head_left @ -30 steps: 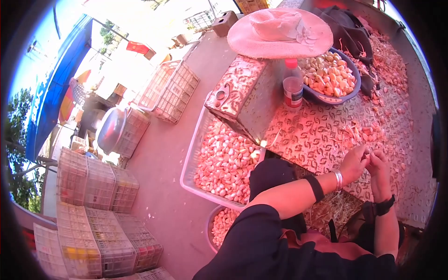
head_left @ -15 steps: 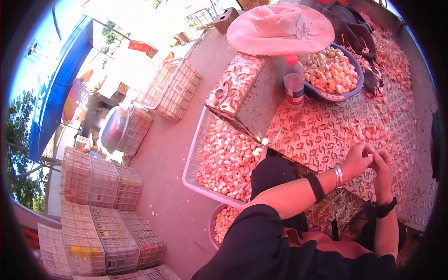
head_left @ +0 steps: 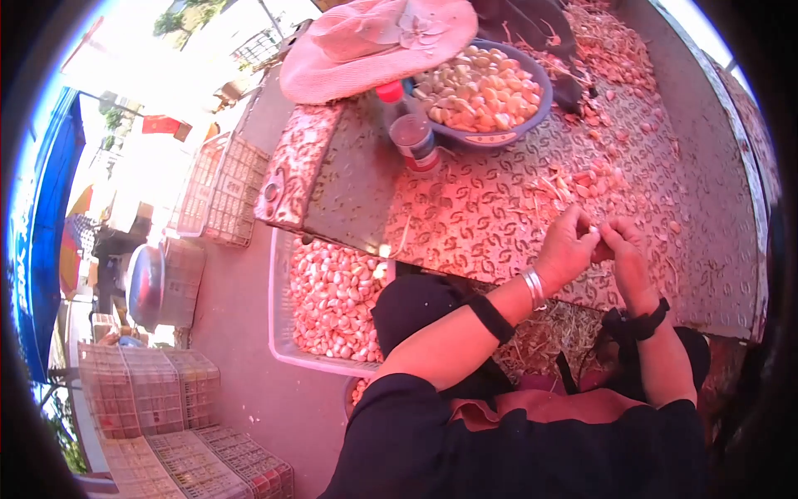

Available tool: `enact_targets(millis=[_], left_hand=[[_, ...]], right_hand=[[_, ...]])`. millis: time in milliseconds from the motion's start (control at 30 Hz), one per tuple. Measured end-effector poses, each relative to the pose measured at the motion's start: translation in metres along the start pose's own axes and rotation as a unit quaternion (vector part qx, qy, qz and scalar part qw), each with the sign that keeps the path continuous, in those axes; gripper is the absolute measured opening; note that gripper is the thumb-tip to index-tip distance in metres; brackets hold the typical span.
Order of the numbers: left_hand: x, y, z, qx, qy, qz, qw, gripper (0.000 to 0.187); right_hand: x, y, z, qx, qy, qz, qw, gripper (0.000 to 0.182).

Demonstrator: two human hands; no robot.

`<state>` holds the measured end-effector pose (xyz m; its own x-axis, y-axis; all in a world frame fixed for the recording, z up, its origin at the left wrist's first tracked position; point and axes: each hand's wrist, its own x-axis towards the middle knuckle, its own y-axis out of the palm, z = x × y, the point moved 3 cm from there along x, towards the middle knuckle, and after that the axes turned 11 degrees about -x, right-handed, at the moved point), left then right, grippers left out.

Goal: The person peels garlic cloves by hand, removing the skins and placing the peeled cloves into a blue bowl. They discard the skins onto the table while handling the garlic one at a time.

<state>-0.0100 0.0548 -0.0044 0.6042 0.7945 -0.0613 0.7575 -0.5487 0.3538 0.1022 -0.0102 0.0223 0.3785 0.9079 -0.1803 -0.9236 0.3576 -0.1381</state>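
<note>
My left hand (head_left: 569,249), with silver bangles at its wrist, is pinched around something small and pale at the fingertips. Close against it, my right hand (head_left: 625,254) has its fingers pressed together; what they hold is too small to make out. Both hands are above the patterned metal surface (head_left: 482,200). Just beyond them lies a small pile of garlic cloves and skins (head_left: 586,179). A blue-grey basin (head_left: 499,140) of cloves stands farther back. A pink crate (head_left: 320,361) full of cloves is at my left, below the metal surface.
A clear bottle with a red cap (head_left: 414,141) stands beside a metal box (head_left: 349,175), with a wide-brimmed hat (head_left: 366,50) on top. Dark cloth (head_left: 532,25) lies at the back. Plastic crates (head_left: 150,391) are stacked on the ground at left. A raised metal wall (head_left: 706,166) borders the right.
The camera view has turned, so the surroundings appear farther left. Both hands stay close together, with their fingers slightly shifted.
</note>
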Motion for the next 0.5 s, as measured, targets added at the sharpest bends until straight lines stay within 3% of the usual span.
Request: enact_targets(millis=[33, 133, 300, 367, 433, 500], left_hand=[[0.001, -0.003, 0.006, 0.010, 0.002, 0.000, 1.000, 0.012], [-0.010, 0.001, -0.018, -0.152, -0.123, 0.011, 0.981, 0.009], [-0.030, 0.007, -0.062, -0.233, -0.201, 0.103, 0.946, 0.009], [-0.051, 0.019, -0.089, -0.317, -0.231, 0.254, 0.884, 0.013], [-0.072, 0.031, -0.119, -0.344, -0.245, 0.320, 0.848, 0.017], [-0.086, 0.046, -0.134, -0.410, -0.147, 0.441, 0.785, 0.020]], right_hand=[[0.002, -0.001, -0.003, 0.000, 0.005, 0.021, 1.000, 0.014], [-0.005, -0.002, 0.007, -0.093, -0.040, -0.010, 0.995, 0.014], [-0.001, -0.032, 0.015, 0.018, -0.001, 0.049, 0.999, 0.012], [0.017, -0.047, 0.005, -0.048, 0.015, 0.000, 0.999, 0.012], [0.039, -0.057, -0.014, -0.116, 0.035, -0.043, 0.992, 0.012], [0.064, -0.054, -0.027, -0.294, -0.101, -0.042, 0.949, 0.009]])
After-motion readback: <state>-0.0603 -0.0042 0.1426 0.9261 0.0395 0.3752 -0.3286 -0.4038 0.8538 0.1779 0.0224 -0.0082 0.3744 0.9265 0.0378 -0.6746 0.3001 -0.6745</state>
